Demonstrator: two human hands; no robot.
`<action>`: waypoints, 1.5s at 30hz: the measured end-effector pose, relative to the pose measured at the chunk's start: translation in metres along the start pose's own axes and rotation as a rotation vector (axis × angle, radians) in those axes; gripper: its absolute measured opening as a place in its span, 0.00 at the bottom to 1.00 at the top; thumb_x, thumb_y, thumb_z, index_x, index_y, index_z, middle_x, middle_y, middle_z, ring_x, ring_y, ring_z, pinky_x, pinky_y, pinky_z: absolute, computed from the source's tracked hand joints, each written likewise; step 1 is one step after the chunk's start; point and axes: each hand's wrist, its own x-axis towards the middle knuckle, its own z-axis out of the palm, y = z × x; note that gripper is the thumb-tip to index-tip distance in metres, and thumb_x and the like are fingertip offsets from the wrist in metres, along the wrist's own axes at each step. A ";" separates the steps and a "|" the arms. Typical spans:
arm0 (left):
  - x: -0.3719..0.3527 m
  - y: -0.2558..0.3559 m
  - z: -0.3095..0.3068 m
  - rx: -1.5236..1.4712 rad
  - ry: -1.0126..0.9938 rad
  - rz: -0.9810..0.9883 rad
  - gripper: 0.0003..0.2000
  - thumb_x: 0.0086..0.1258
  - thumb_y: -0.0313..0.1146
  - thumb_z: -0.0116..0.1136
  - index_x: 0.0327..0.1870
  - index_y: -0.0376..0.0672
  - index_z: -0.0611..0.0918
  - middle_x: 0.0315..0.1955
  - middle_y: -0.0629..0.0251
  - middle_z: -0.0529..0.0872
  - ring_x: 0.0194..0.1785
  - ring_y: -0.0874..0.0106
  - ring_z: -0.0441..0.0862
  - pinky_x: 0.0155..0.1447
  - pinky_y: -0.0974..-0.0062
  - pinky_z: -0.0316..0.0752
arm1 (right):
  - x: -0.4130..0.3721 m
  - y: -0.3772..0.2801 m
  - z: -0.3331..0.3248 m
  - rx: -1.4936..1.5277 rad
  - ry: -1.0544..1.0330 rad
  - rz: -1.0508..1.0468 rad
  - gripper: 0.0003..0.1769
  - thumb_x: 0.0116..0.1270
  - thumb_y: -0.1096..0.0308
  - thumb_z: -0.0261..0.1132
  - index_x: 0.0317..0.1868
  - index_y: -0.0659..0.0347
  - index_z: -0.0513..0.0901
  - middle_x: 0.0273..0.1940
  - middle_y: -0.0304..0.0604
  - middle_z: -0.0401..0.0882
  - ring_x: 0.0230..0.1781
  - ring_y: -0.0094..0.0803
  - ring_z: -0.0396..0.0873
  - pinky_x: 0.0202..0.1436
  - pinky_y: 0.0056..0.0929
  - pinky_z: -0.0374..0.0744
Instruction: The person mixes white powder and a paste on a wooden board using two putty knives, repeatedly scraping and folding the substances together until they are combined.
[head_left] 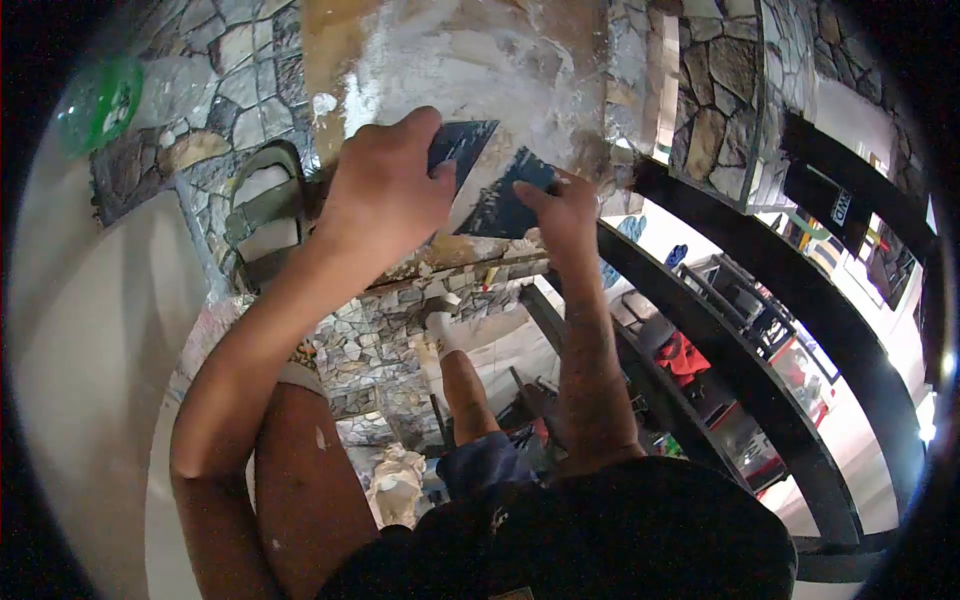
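My left hand (pixel 385 190) is closed on a dark flat scraper (pixel 467 145), its thumb and fingers pinching the near edge. To its right, my right hand (pixel 565 220) grips a second dark scraper (pixel 507 205) with the thumb on its face. Whitish paste clings to the left edge of this second scraper. The two blades are close together over a brown board (pixel 450 60) smeared with white and grey paste. Whether the blades touch the board, I cannot tell.
Stone-patterned surfaces (pixel 725 75) flank the board. A green-rimmed clear plastic container (pixel 105 105) is at the upper left, with an olive strapped sandal (pixel 265 205) below it. Black curved bars (pixel 740 370) run down the right, above a lower area holding a red item (pixel 682 358).
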 end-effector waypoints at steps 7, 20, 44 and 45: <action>0.014 0.023 0.029 0.116 -0.061 -0.071 0.09 0.53 0.29 0.59 0.30 0.36 0.74 0.20 0.45 0.79 0.28 0.47 0.78 0.34 0.55 0.74 | -0.016 -0.035 0.021 0.342 0.056 0.017 0.12 0.53 0.70 0.63 0.37 0.67 0.81 0.31 0.56 0.82 0.30 0.48 0.81 0.36 0.36 0.78; 0.030 0.011 -0.003 0.125 0.103 -0.052 0.08 0.53 0.30 0.63 0.25 0.36 0.76 0.15 0.51 0.77 0.21 0.53 0.77 0.27 0.63 0.71 | -0.017 -0.021 -0.029 -0.078 0.249 -0.007 0.18 0.55 0.65 0.67 0.42 0.65 0.72 0.32 0.55 0.79 0.31 0.50 0.80 0.37 0.43 0.77; 0.036 -0.052 0.004 -0.222 0.124 -0.215 0.09 0.57 0.30 0.60 0.35 0.34 0.78 0.24 0.50 0.81 0.28 0.56 0.80 0.36 0.68 0.73 | -0.042 -0.073 -0.033 -0.248 0.076 -0.414 0.13 0.51 0.75 0.61 0.40 0.61 0.75 0.33 0.51 0.76 0.31 0.45 0.77 0.32 0.39 0.74; 0.036 -0.053 0.004 -0.186 0.130 -0.249 0.10 0.58 0.30 0.59 0.37 0.33 0.78 0.29 0.47 0.82 0.32 0.58 0.81 0.38 0.70 0.73 | -0.044 -0.064 -0.029 -0.308 0.017 -0.587 0.15 0.49 0.76 0.61 0.41 0.60 0.75 0.34 0.50 0.76 0.32 0.44 0.77 0.32 0.40 0.74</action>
